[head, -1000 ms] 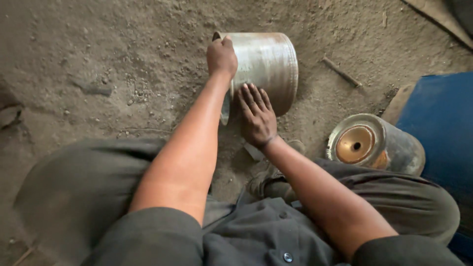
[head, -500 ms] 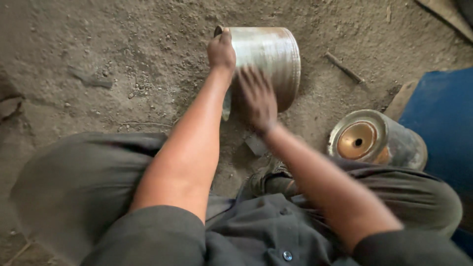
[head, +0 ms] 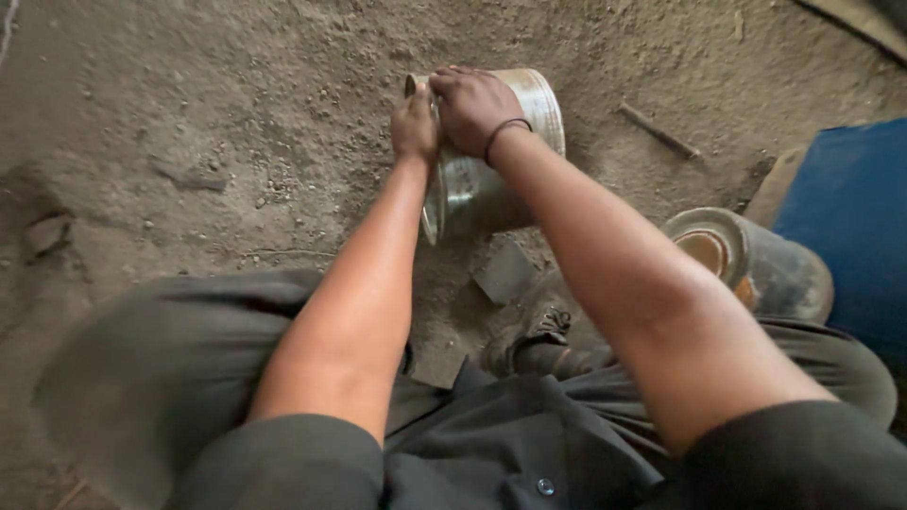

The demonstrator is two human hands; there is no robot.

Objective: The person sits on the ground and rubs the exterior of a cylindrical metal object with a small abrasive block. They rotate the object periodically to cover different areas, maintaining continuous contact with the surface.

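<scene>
Sitting low on the dirt floor (head: 189,85), the person wears dark grey clothing, a laced shoe (head: 539,331) at about five o'clock from the work. Beyond the knees, a shiny metal cylinder (head: 472,179) lies on its side. The left hand (head: 414,123) grips its near rim; the right hand (head: 472,106), a dark band on its wrist, is clamped over the top. It looks stiff, thin-walled, smooth and probably slippery, best held by the rim. At three o'clock lies a dusty round container (head: 756,264) beside a plain blue surface (head: 841,217); no labels show.
</scene>
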